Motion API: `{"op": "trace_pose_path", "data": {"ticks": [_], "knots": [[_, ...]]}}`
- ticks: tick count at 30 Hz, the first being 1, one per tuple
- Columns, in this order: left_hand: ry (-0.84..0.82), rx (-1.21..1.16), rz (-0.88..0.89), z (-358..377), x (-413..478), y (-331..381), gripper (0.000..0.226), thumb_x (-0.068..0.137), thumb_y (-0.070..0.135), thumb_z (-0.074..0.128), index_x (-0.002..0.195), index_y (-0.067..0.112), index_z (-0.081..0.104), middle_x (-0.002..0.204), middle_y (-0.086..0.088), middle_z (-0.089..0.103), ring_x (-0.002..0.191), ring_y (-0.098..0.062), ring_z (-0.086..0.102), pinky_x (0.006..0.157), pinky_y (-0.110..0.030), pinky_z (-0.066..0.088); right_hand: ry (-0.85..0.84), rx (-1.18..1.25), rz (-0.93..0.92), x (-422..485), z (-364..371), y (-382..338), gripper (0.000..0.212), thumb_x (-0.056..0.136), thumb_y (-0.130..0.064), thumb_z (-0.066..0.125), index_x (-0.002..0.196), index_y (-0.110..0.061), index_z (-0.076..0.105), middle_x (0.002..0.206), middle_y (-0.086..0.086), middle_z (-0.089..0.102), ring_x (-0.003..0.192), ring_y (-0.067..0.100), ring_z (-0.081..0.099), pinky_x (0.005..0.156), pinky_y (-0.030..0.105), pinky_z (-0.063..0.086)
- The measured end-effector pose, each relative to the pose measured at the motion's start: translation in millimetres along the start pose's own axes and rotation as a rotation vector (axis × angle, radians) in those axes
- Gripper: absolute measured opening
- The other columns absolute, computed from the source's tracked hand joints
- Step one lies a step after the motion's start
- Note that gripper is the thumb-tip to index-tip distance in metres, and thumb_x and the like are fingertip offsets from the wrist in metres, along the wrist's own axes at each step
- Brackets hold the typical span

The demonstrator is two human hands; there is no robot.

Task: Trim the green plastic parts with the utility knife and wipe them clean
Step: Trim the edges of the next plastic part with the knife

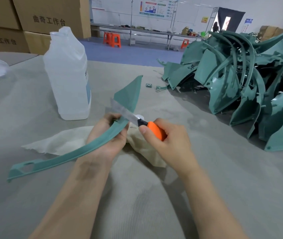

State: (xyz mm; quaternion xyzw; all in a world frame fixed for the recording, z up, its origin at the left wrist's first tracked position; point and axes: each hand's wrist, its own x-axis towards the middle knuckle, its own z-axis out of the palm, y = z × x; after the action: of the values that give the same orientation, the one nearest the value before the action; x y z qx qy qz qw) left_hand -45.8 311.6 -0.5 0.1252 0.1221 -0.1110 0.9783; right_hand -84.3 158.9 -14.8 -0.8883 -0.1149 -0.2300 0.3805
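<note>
My left hand point(110, 138) grips a long curved green plastic part point(63, 156) near its middle. The part's broad pointed end point(128, 94) rises past my fingers, and its slotted end lies low at the left. My right hand point(168, 137) holds a utility knife by its orange handle point(155, 130). The extended blade point(123, 110) lies against the part's edge just above my left fingers. A beige wiping cloth point(59, 142) is spread on the table under both hands.
A translucent plastic jug point(68, 75) stands left of the part. A large heap of green plastic parts point(240, 80) fills the right side of the grey-covered table point(137, 195). A small metal piece point(148, 85) lies near the heap. Cardboard boxes point(33, 18) stand behind.
</note>
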Motion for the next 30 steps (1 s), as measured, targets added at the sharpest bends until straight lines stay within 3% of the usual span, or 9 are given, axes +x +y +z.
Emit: {"op": "trace_pose_path", "data": {"ticks": [2, 8, 15, 20, 24, 27, 30], "knots": [[0.056, 0.057, -0.045, 4, -3, -4, 0.012, 0.085, -0.005, 0.049, 0.084, 0.004, 0.056, 0.086, -0.010, 0.056, 0.074, -0.019, 0.060, 0.045, -0.021, 0.053, 0.048, -0.006, 0.023, 1, -4, 4, 0.047, 0.077, -0.062, 0.054, 0.059, -0.019, 0.042, 0.047, -0.005, 0.031, 0.050, 0.014, 0.034, 0.051, 0.025, 0.025], [0.054, 0.157, -0.081, 6, -10, -2, 0.010, 0.090, -0.001, 0.048, 0.087, 0.004, 0.056, 0.083, -0.010, 0.058, 0.072, -0.018, 0.062, 0.042, -0.020, 0.050, 0.062, -0.005, 0.019, 1, -5, 5, 0.049, 0.077, -0.062, 0.055, 0.065, -0.014, 0.050, 0.050, -0.005, 0.034, 0.052, 0.015, 0.035, 0.052, 0.028, 0.029], [0.046, 0.173, -0.065, 7, -9, -1, 0.011, 0.087, -0.003, 0.050, 0.080, 0.003, 0.056, 0.082, -0.011, 0.058, 0.076, -0.020, 0.062, 0.058, -0.023, 0.058, 0.097, -0.034, 0.009, 3, -2, 7, 0.057, 0.073, -0.072, 0.048, 0.064, -0.016, 0.049, 0.048, -0.005, 0.036, 0.052, 0.014, 0.039, 0.050, 0.028, 0.030], [0.032, 0.224, -0.089, 7, -12, -8, 0.012, 0.090, -0.003, 0.048, 0.082, 0.002, 0.055, 0.102, -0.011, 0.056, 0.105, -0.020, 0.056, 0.075, -0.021, 0.051, 0.207, -0.003, 0.091, 8, -7, 17, 0.054, 0.075, -0.069, 0.052, 0.059, -0.019, 0.039, 0.048, -0.008, 0.039, 0.049, 0.015, 0.033, 0.051, 0.029, 0.028], [0.050, 0.291, -0.098, 9, -14, -9, 0.015, 0.090, -0.002, 0.048, 0.077, 0.002, 0.056, 0.090, -0.010, 0.061, 0.088, -0.020, 0.060, 0.079, -0.023, 0.051, 0.268, 0.010, 0.120, 10, -10, 19, 0.054, 0.075, -0.071, 0.049, 0.056, -0.022, 0.034, 0.050, -0.008, 0.037, 0.051, 0.014, 0.031, 0.050, 0.025, 0.023], [0.070, 0.380, -0.098, 7, -14, -9, 0.031, 0.089, -0.002, 0.049, 0.061, -0.001, 0.061, 0.080, -0.011, 0.062, 0.081, -0.021, 0.059, 0.090, -0.028, 0.047, 0.319, 0.028, 0.167, 12, -14, 22, 0.054, 0.077, -0.069, 0.049, 0.055, -0.025, 0.029, 0.048, -0.006, 0.032, 0.049, 0.014, 0.029, 0.050, 0.025, 0.021], [0.068, 0.459, -0.073, 6, -13, -12, 0.039, 0.089, -0.002, 0.049, 0.052, 0.000, 0.061, 0.075, -0.012, 0.063, 0.075, -0.021, 0.059, 0.082, -0.025, 0.049, 0.381, 0.011, 0.265, 16, -20, 30, 0.055, 0.086, -0.062, 0.053, 0.057, -0.022, 0.028, 0.047, -0.005, 0.027, 0.047, 0.012, 0.032, 0.049, 0.026, 0.024]]}}
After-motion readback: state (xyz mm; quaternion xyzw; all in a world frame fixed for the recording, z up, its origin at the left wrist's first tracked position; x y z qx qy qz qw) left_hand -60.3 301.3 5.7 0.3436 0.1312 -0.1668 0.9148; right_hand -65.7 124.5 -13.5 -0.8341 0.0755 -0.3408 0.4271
